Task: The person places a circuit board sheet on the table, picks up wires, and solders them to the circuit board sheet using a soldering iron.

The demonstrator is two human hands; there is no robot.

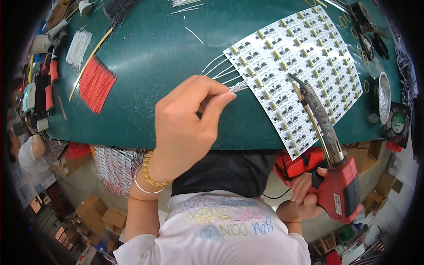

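Note:
My left hand [187, 117] is closed, thumb and forefinger pinching a thin white wire [238, 86] at the left edge of a white circuit board panel [289, 148]. Several other white wires [212, 66] stick out from the same edge, above the pinch. My right hand [304, 192] grips the handle of a red soldering gun [342, 190]. Its long metal barrel reaches up over the panel, and the dark tip lies above the middle rows; whether it touches cannot be told. Yellowish cylindrical parts and small black chips cover the panel in rows.
On the green table [145, 66] lie red wires [98, 86], white wires [79, 47], black wires [119, 11] and a yellow stick [88, 62]. At right stand a metal dish [384, 98], a small fan [399, 121] and yellow rings [366, 86]. A person [33, 152] is at far left.

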